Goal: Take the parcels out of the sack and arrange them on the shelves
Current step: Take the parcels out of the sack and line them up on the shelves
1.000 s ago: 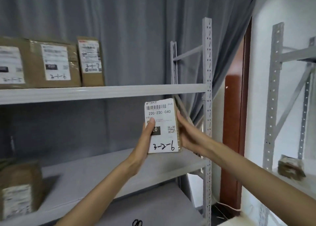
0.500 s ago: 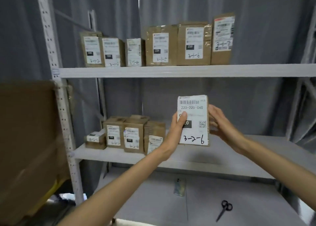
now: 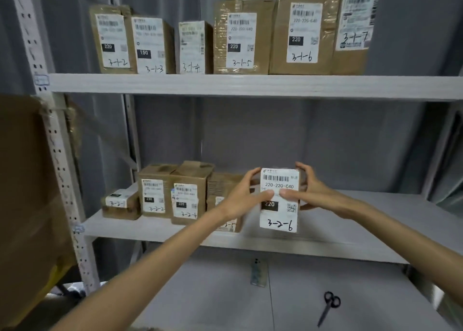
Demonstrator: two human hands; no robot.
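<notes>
Both hands are holding one parcel [image 3: 279,200] upright over the middle shelf [image 3: 350,233], its white label facing the camera and marked by hand 3-2-6. The left hand [image 3: 244,196] is wrapping its fingers over the parcel's left edge with the thumb pressing on the label; the right hand [image 3: 309,193] is mirroring it on the right edge, thumb tip meeting the left thumb near the label's middle. So each grip is grasping the parcel. Its bottom edge is sitting at or just above the shelf board; contact cannot be told.

Just left of it, partly hidden behind the left hand, a parcel marked with a 5 [image 3: 225,205] is standing, and further left a row is running on: 3-2-4 [image 3: 190,195], 3-2-2 [image 3: 154,193] and a low flat 3-2-1 [image 3: 120,204].

On the upper shelf [image 3: 250,85] six parcels [image 3: 240,35] are standing in a row, labels facing out, reading 3-1-2 to 3-1-7.

On the lowest shelf [image 3: 225,293], near the camera, a phone [image 3: 258,271] and black scissors [image 3: 329,305] are lying well apart. A large brown carton [image 3: 27,205] is filling the left edge.
</notes>
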